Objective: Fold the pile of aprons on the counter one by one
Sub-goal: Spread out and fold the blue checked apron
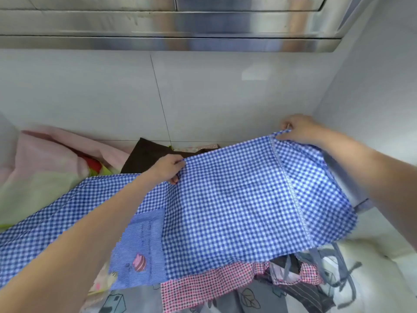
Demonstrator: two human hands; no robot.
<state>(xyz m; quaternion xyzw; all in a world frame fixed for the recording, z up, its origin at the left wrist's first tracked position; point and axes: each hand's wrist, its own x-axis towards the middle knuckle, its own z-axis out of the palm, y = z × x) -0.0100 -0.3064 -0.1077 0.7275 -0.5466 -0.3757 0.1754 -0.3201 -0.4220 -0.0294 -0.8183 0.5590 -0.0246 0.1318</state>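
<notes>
A blue-and-white checked apron point(230, 199) with a striped blue pocket point(141, 249) is stretched in the air above the pile. My left hand point(168, 168) pinches its upper edge near the middle. My right hand point(297, 129) pinches the far right corner, raised a little higher, close to the back wall. Under the apron lies a pile of other aprons: a pink-and-black checked one point(203, 290), a grey printed one point(255, 299) and a dark striped one point(309, 297).
A pink and pale green cloth point(45, 161) is heaped at the back left, with a dark brown cloth point(146, 157) beside it. White tiled walls point(225, 93) close the back and right. A steel hood point(171, 23) hangs overhead. Bare white counter point(383, 231) shows at right.
</notes>
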